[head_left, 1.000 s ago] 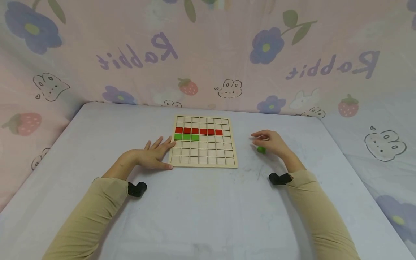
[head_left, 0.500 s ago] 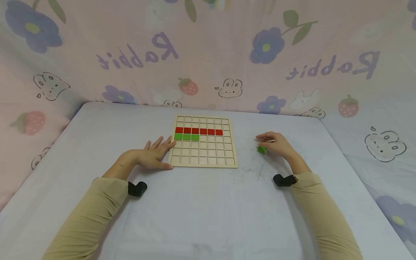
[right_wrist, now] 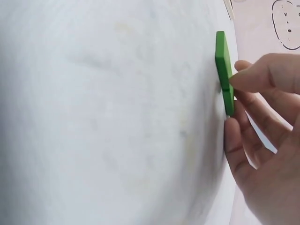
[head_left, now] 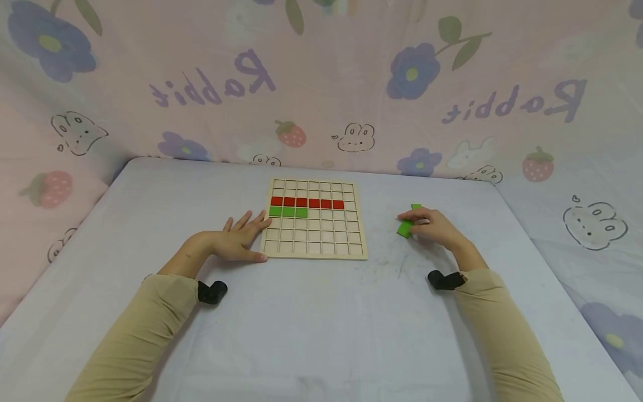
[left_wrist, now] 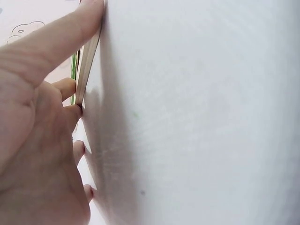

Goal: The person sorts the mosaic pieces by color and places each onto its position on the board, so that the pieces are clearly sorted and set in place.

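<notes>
In the head view my left hand (head_left: 237, 241) lies with fingers spread against the left edge of a wooden grid board (head_left: 313, 258). Its fingertips and thumb touch the board's edge, also in the left wrist view. Set in the board are a row of red squares (head_left: 301, 202) and, below it, a shorter row of three green squares (head_left: 288, 212). To the right of the board, my right hand (head_left: 435, 228) pinches a flat green block (head_left: 404, 228), thumb on its face. Green also shows beyond the fingers; a seam crosses the green block (right_wrist: 224, 61) in the right wrist view.
The white tabletop (head_left: 321, 329) has faint smudges right of the board. A printed fabric backdrop (head_left: 311, 72) rises behind and along both sides. Black wrist cameras (head_left: 213, 292) stick out from both sleeves.
My right hand has moved slightly right and toward me. The green block, mostly covered before, now shows more, with green on both sides of the fingers. My left hand and the board stay put.
</notes>
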Demonstrator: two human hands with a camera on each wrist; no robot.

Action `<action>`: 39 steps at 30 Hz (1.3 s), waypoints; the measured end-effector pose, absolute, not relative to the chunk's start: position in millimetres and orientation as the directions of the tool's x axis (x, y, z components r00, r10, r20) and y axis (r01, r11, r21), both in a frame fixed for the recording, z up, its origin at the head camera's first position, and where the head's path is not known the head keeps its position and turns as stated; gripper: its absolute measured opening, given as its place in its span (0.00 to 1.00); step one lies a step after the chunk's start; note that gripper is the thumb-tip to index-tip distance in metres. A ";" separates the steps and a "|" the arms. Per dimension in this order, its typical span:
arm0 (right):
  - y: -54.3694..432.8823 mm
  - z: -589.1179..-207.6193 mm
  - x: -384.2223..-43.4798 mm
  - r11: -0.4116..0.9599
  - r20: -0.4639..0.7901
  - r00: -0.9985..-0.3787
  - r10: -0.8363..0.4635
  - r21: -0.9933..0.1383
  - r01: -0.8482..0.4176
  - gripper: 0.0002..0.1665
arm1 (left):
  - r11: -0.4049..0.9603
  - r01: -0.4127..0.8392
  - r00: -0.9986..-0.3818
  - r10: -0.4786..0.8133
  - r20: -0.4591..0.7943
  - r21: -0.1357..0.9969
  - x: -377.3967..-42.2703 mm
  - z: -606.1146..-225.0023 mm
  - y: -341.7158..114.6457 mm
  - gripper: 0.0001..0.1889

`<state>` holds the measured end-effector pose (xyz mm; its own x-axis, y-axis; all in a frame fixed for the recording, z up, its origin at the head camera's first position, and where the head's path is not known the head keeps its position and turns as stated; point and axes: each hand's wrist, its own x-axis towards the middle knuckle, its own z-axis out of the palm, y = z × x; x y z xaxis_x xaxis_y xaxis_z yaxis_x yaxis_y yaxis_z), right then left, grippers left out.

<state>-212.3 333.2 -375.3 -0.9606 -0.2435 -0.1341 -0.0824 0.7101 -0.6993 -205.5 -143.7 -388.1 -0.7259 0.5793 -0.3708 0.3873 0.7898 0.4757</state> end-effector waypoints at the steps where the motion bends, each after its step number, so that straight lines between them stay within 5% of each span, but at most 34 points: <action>1: 333.6 -375.4 -212.0 0.705 -0.129 -0.959 -0.252 -0.703 -0.091 0.25 | 0.790 0.385 -0.726 0.579 -0.372 0.477 -205.0 -387.3 -143.6 0.50; 39: 329.8 -382.9 -220.6 0.772 -0.090 -0.978 -0.187 -0.629 -0.090 0.22 | 0.776 0.389 -0.707 0.597 -0.378 0.497 -199.8 -377.1 -141.0 0.49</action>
